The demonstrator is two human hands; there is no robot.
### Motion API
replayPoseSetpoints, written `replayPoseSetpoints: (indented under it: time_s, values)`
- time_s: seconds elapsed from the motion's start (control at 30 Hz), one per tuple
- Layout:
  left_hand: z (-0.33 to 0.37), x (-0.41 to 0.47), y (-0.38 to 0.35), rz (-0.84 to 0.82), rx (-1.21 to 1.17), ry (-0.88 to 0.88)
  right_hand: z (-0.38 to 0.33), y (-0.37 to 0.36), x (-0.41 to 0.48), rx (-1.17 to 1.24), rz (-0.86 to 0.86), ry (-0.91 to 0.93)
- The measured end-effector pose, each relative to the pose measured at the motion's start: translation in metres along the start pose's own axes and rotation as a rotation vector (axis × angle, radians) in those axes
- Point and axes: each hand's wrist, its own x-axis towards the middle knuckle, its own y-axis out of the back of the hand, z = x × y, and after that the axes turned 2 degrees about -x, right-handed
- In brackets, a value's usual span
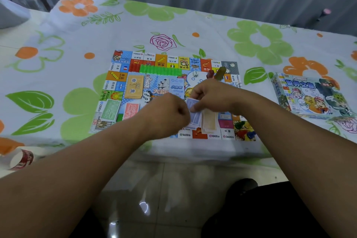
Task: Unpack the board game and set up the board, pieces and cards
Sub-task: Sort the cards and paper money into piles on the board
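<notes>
— How do the arms lie?
— Both forearms reach in from the near edge, the left from 7 o'clock, the right from 5 o'clock. They meet over the near right part of the board, which lies flat on the flowered tablecloth.

— And the left hand?
— It is curled into a fist with the knuckles up, pressed against the left edge of the blue cards. Blur hides whether it actually grips them.

— The right hand?
— Its fingers bend down and pinch the top of the same cards, so the two hands sit close together.

— Which way do the cards run?
— Their long axis goes from 12 to 6 o'clock, with the backs showing. A tan stack lies just beside them at 3 o'clock.

— What else is there?
— A green row of houses runs from 9 to 3 o'clock along the far side of the board. The game box lies well apart at 3 o'clock.
</notes>
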Motion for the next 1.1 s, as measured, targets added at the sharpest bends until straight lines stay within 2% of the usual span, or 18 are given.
replayPoseSetpoints:
  time_s: [0.07,0.13,0.23,0.37,0.43,0.67,1.1]
  values:
    - [0.004,0.002,0.005,0.171,-0.134,0.062,0.0,0.006,-0.005,0.067,0.017,0.011]
    - [0.008,0.005,0.006,0.219,-0.26,0.155,-0.002,0.01,-0.008,0.14,0.021,0.032]
    - [0.016,0.007,0.005,0.093,-0.387,0.294,-0.005,0.012,-0.01,0.253,0.022,0.05]
    - [0.022,0.006,0.001,-0.031,-0.867,0.399,-0.014,0.015,-0.016,0.365,-0.029,0.111]
    - [0.021,0.005,-0.001,-0.064,-0.989,0.396,-0.015,0.014,-0.017,0.369,-0.039,0.132]
    - [0.023,0.004,-0.003,-0.05,-0.977,0.373,-0.019,0.007,-0.018,0.381,0.034,0.158]
    - [0.024,0.009,-0.003,0.033,-1.051,0.349,-0.028,-0.008,-0.01,0.155,0.259,0.241]
